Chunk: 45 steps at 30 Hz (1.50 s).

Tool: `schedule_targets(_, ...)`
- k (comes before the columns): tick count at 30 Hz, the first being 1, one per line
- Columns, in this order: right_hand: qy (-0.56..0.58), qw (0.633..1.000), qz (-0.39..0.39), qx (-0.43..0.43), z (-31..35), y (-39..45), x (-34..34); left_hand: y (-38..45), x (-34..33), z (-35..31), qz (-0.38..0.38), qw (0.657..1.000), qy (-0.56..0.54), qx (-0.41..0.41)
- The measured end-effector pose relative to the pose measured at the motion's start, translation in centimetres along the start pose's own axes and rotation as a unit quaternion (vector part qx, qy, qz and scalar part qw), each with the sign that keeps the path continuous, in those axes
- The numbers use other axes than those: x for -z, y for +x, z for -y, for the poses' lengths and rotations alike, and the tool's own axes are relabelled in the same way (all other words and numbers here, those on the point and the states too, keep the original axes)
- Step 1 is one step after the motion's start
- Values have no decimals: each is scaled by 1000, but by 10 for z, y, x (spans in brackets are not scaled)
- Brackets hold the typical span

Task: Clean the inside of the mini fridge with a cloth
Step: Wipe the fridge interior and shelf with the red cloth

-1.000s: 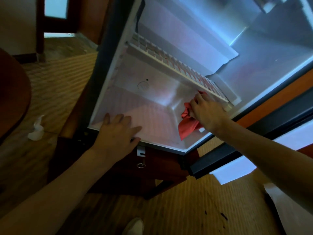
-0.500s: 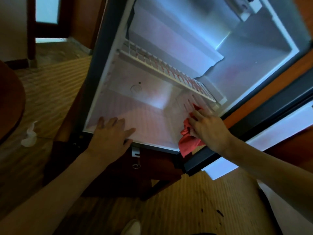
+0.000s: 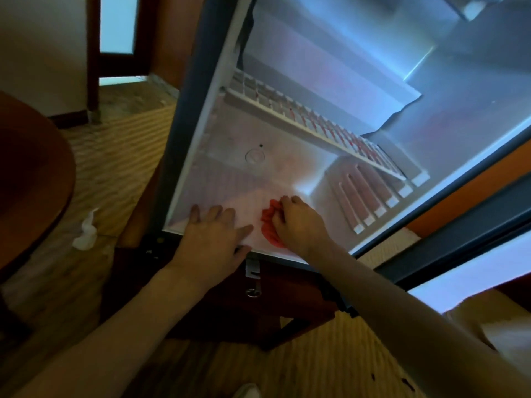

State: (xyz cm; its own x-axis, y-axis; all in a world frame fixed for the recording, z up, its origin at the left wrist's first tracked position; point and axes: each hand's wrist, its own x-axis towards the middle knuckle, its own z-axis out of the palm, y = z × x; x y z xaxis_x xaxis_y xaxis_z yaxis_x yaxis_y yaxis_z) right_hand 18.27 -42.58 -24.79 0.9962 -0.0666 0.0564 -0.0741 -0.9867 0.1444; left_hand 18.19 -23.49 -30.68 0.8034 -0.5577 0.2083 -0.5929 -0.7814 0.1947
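Two hands work the white mini fridge floor [image 3: 218, 182]: left hand [image 3: 214, 235] rests flat, fingers straight; right hand [image 3: 298, 222] curls round the crumpled red cloth [image 3: 268, 225]. Overlapping strokes toward the corners would serve best.

I have a single head-worn view, looking forward and steeply down from above the forearms, tilted so the mini fridge [image 3: 330, 156] leans across the frame. It sits close: the fridge floor just beyond the fingers [image 3: 214, 211] of the left hand [image 3: 214, 239] fills the centre, with carpet [image 3: 301, 369] below the wrists. No second view shares this scene.
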Motion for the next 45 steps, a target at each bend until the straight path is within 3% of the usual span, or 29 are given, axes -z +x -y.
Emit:
schedule_targets(4, 162, 986, -36, -27, -5, -21, -21, 1, -3, 2, 5, 1000, 1, -2)
schedule_targets(13, 167, 982, -89, -26, 2, -9, -51, 4, -7, 2, 10, 1000, 9, 1)
schedule_targets(17, 160, 982, -100, 19, -6, -23, -60, 6, -7, 2, 10, 1000, 14, 0)
schedule_targets(20, 120, 986, -112, 29, -10, -27, -56, 5, -7, 2, 10, 1000, 13, 4)
schedule_targets(25, 58, 995, -17, 81, -17, -7, -10, 4, -5, 1, 6, 1000, 16, 5)
schedule_targets(29, -151, 976, -10, 157, -39, 1, 36, 3, -4, -1, -3, 1000, 23, 11)
schedule_targets(31, -253, 955, -25, 151, -53, 13, 57, 3, -5, 0, 0, 1000, 25, 10)
schedule_targets(34, -389, 915, 25, 104, -72, 25, 70, 4, -5, -1, -1, 1000, 20, 13)
schedule_targets(38, -395, 911, 56, 100, -78, 8, 63, 5, -7, -1, 0, 1000, 27, 14)
schedule_targets(42, -343, 921, -62, 175, -98, -48, 65, 10, -5, -2, -1, 999, 35, 15)
schedule_targets(45, -358, 917, -74, 161, -93, -47, 67, 9, -8, -9, -13, 999, 41, 31)
